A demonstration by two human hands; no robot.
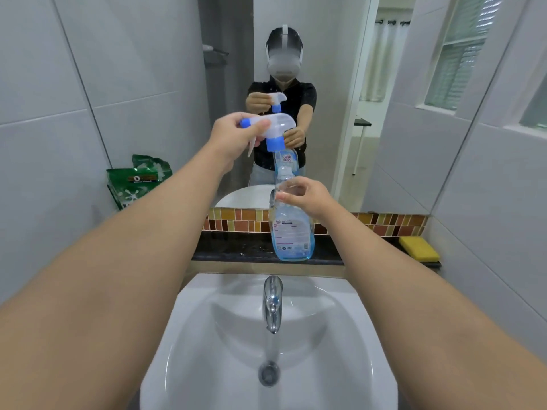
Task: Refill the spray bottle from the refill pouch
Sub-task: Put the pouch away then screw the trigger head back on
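Observation:
A clear spray bottle [291,232] with a little blue liquid at its bottom stands upright on the dark ledge [236,251] behind the sink. My right hand [307,196] grips its neck. My left hand [233,134] holds the white and blue trigger sprayer head [273,128] lifted above the bottle's open mouth, apart from it. A green refill pouch [137,180] leans against the left wall beside the mirror.
A white sink [207,335] with a chrome tap [272,303] lies below the ledge. A yellow sponge [418,248] rests on the ledge's right end. The mirror [384,113] above the tiled strip reflects me and the bottle.

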